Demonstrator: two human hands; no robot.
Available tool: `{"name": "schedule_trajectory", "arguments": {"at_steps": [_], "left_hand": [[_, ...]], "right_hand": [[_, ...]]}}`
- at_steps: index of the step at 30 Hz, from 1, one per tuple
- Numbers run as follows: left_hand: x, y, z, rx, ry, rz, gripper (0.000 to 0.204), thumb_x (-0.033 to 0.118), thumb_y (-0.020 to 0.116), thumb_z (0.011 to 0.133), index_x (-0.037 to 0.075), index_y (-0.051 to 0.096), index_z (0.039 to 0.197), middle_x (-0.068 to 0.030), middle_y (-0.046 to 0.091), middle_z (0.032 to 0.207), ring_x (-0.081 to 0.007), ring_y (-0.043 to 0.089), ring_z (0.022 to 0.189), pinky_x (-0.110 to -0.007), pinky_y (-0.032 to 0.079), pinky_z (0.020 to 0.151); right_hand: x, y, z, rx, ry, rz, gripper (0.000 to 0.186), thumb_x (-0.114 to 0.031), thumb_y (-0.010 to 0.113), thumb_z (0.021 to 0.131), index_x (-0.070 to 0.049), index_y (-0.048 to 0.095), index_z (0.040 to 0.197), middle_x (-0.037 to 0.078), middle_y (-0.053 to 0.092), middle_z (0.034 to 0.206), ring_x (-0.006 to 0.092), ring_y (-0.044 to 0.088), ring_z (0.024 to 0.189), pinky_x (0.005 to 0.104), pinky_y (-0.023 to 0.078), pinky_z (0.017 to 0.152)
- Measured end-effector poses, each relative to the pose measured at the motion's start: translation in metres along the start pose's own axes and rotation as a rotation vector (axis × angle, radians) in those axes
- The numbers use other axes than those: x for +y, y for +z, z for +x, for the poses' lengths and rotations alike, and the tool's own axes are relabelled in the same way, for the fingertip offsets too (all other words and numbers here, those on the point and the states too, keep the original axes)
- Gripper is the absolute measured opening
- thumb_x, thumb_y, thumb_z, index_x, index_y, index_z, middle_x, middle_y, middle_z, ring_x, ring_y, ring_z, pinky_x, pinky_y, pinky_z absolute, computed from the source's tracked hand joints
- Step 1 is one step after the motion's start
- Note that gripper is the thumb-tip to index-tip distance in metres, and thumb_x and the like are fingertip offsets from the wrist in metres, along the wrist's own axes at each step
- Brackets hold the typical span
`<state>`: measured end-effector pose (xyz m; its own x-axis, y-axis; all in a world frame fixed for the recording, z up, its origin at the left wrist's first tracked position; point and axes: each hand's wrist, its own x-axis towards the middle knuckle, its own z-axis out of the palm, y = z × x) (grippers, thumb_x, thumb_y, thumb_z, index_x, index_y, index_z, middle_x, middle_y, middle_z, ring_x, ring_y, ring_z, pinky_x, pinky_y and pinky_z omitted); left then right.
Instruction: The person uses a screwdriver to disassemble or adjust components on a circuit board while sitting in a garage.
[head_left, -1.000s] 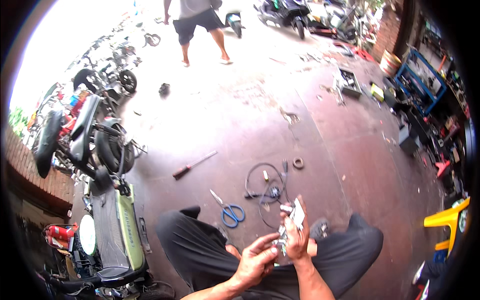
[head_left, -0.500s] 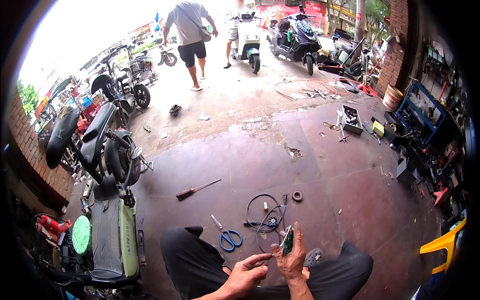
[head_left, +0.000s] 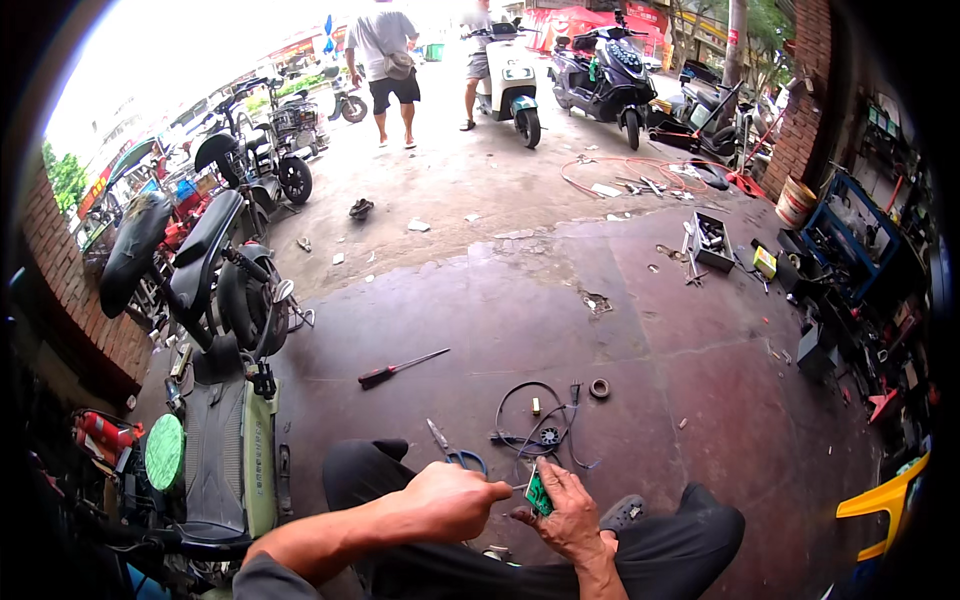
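The green circuit board (head_left: 540, 494), on the near side, is clamped in the right hand (head_left: 572, 512), appears light, stiff and fragile, best held by its edges; the left hand (head_left: 448, 502) is closed just left, contents indeterminable.

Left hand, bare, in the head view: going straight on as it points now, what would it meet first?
The left hand points rightward, so most likely the flat green circuit board held in the bare right hand comes first, though one view leaves their depth unclear.
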<state>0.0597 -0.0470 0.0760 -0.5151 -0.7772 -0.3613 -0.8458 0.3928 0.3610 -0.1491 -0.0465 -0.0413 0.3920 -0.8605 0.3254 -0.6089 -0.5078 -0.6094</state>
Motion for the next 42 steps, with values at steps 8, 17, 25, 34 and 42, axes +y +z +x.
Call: {"name": "schedule_trajectory", "arguments": {"at_steps": [8, 17, 25, 34, 42], "left_hand": [[0.007, -0.021, 0.035, -0.12, 0.072, 0.1, 0.039, 0.012, 0.058, 0.079, 0.014, 0.065, 0.117, -0.0157, 0.07, 0.086, -0.0346, 0.068, 0.077, -0.045, 0.053, 0.063], [0.008, 0.076, 0.028, 0.348, -0.001, -0.183, 0.038, 0.018, 0.058, 0.087, 0.021, 0.06, 0.125, -0.0123, 0.063, 0.081, -0.0347, 0.065, 0.067, -0.045, 0.052, 0.056], [-0.013, 0.03, 0.018, 0.044, -0.035, -0.152, 0.033, 0.018, 0.054, 0.086, 0.017, 0.067, 0.116, -0.017, 0.07, 0.087, -0.0357, 0.068, 0.08, -0.045, 0.053, 0.067], [-0.013, 0.022, 0.021, 0.17, 0.034, -0.186, 0.033, 0.017, 0.062, 0.085, 0.017, 0.067, 0.117, -0.0147, 0.07, 0.086, -0.0342, 0.067, 0.074, -0.043, 0.053, 0.062], [0.0, 0.007, 0.021, 0.188, 0.077, -0.067, 0.031, 0.017, 0.061, 0.084, 0.017, 0.066, 0.116, -0.0113, 0.07, 0.09, -0.0335, 0.067, 0.074, -0.042, 0.052, 0.058]], "right_hand": [[0.011, -0.001, -0.003, 0.0, 0.19, 0.153, 0.084, -0.057, 0.068, 0.08, 0.004, 0.05, 0.134, 0.022, 0.06, 0.122, 0.0359, 0.059, 0.11, 0.0415, 0.048, 0.092], [0.012, -0.003, 0.002, 0.222, 0.308, 0.107, 0.081, -0.057, 0.064, 0.083, 0.006, 0.051, 0.133, 0.024, 0.061, 0.118, 0.0388, 0.06, 0.107, 0.0429, 0.049, 0.089], [0.014, -0.007, 0.006, 0.185, 0.184, 0.068, 0.085, -0.062, 0.066, 0.078, 0.001, 0.052, 0.134, 0.018, 0.061, 0.117, 0.0332, 0.06, 0.105, 0.0417, 0.049, 0.089], [0.009, -0.007, 0.004, 0.109, 0.145, 0.187, 0.087, -0.06, 0.068, 0.077, 0.003, 0.05, 0.135, 0.02, 0.06, 0.119, 0.0343, 0.059, 0.109, 0.0413, 0.048, 0.091], [0.007, -0.01, 0.004, 0.189, 0.325, 0.402, 0.089, -0.062, 0.066, 0.079, 0.005, 0.048, 0.135, 0.023, 0.06, 0.12, 0.037, 0.06, 0.11, 0.0407, 0.048, 0.093]]}}
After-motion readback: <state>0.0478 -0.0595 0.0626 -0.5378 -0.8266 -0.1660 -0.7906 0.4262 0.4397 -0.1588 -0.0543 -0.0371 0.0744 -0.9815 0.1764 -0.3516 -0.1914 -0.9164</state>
